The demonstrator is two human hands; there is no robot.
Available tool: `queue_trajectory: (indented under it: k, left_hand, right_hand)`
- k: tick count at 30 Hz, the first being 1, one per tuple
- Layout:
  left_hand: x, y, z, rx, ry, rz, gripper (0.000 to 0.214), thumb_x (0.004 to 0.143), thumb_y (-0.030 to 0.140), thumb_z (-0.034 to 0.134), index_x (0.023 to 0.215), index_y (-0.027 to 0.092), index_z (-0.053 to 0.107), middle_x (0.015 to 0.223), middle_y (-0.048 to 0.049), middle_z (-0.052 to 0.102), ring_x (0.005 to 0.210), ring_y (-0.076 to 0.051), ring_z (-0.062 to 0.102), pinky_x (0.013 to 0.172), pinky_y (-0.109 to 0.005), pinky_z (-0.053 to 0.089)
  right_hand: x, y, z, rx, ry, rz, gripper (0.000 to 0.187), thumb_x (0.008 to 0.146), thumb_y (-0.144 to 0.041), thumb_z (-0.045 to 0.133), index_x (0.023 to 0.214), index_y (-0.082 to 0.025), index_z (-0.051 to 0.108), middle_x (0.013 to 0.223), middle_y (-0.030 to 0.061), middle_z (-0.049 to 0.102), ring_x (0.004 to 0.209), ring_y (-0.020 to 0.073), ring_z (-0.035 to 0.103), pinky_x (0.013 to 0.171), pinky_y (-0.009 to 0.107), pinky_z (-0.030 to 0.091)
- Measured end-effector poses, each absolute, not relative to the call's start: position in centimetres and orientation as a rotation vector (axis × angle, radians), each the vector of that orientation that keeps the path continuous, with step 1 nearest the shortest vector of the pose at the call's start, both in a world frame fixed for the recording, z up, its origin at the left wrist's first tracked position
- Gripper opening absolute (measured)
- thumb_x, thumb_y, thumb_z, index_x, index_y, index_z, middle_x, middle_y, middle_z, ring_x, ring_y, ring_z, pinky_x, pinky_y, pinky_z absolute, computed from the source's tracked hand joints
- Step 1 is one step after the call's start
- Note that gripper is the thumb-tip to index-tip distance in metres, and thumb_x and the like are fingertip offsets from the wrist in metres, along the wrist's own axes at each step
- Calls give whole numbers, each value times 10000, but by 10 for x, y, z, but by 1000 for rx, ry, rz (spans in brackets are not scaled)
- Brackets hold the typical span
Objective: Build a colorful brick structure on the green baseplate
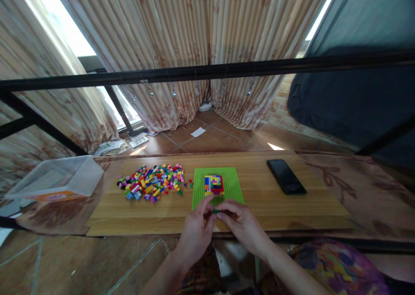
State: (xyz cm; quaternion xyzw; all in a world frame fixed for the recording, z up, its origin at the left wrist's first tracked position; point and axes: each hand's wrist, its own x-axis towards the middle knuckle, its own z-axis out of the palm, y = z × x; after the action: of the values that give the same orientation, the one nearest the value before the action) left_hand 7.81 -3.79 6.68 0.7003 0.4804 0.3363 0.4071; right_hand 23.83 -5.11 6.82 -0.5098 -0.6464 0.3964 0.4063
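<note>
My left hand (198, 226) and my right hand (241, 220) meet over the near edge of a green baseplate (233, 182). Between their fingertips is a small dark green toy brick (215, 211), pinched from both sides and partly covered by the fingers. Just beyond the hands, a square structure of multicoloured bricks (214, 184) is built on the plate, with yellow, blue, red and white pieces showing. Left of the plate lies a spread-out pile of loose bricks (154, 180), with a few small red, blue and green ones close to the plate's edge.
The wooden board (259, 208) carries everything, with a black phone (285, 177) lying at its right. A clear plastic bin (61, 176) stands left of the board. A black metal rail (194, 72) crosses in front of long curtains (162, 27).
</note>
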Motion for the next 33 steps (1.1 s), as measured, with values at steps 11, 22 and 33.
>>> queue_trajectory:
  k: [11, 22, 33]
  left_hand:
    - [95, -38, 66, 1641, 1198, 941, 393, 871, 200, 506, 1263, 225, 502, 980, -54, 683, 911, -170, 650, 844, -330, 529]
    - [122, -40, 47, 896, 1106, 1026, 388, 755, 325, 684, 1088, 164, 570, 897, -80, 711, 814, -188, 678, 732, -308, 556]
    - [105, -24, 30, 1595, 1381, 989, 323, 860, 199, 492, 1176, 192, 561, 969, -66, 669, 812, -165, 642, 758, -319, 526]
  right_hand:
    - [254, -37, 65, -1195, -1594, 1058, 138, 840, -287, 580, 875, -238, 703, 853, 16, 685, 806, 153, 628, 742, 271, 490]
    - [247, -39, 26, -1317, -1115, 1138, 181, 716, -350, 706, 840, -218, 707, 761, 32, 686, 701, 191, 639, 635, 307, 529]
    - [275, 0, 54, -1458, -1665, 678, 196, 872, -331, 531, 874, -217, 690, 886, 52, 686, 829, 194, 637, 754, 315, 485]
